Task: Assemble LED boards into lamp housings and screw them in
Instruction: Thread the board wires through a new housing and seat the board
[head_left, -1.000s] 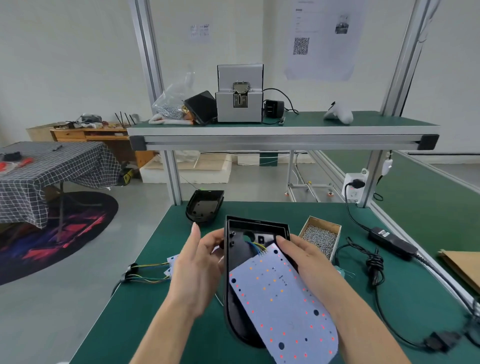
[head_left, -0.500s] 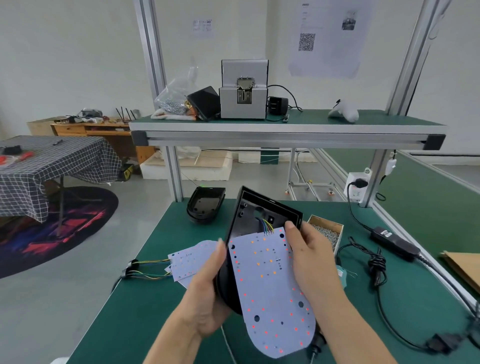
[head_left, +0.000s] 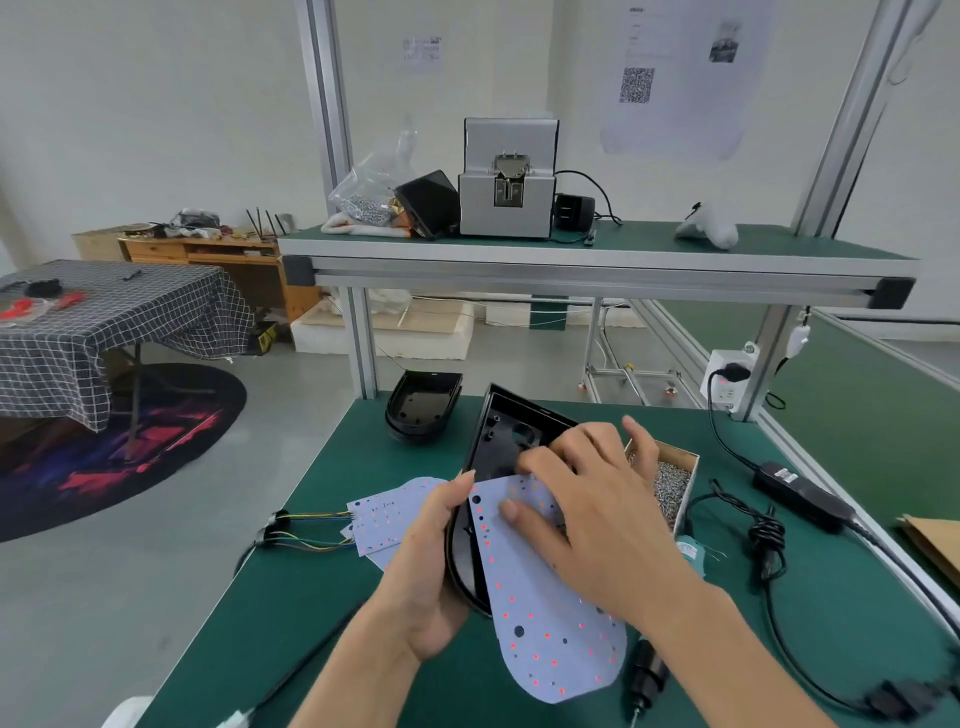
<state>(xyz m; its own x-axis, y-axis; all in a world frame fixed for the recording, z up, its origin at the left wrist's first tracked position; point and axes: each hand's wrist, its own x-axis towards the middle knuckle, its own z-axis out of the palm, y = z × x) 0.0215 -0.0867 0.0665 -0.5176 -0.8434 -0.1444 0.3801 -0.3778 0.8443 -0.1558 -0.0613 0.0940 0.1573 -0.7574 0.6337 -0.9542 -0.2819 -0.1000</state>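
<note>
A black lamp housing (head_left: 498, 436) is held tilted above the green bench, its open side toward me. My left hand (head_left: 431, 561) grips its left rim from beneath. A white LED board (head_left: 550, 639) dotted with red and orange LEDs lies across the housing and sticks out past its near end. My right hand (head_left: 582, 504) rests on the board's upper part, thumb on the board, fingertips curled at the board's top edge inside the housing. The board's wires are hidden under that hand.
Spare LED boards (head_left: 384, 514) with coloured wires lie left of the housing. Another black housing (head_left: 423, 405) sits at the bench's far edge. A box of screws (head_left: 670, 483) is on the right, then a power adapter (head_left: 802, 499) and cables. A screwdriver (head_left: 647, 670) lies near me.
My right hand has moved from the housing's right side onto the board's top, covering the wires. The housing has tilted a little more to the right; my left hand keeps its hold.
</note>
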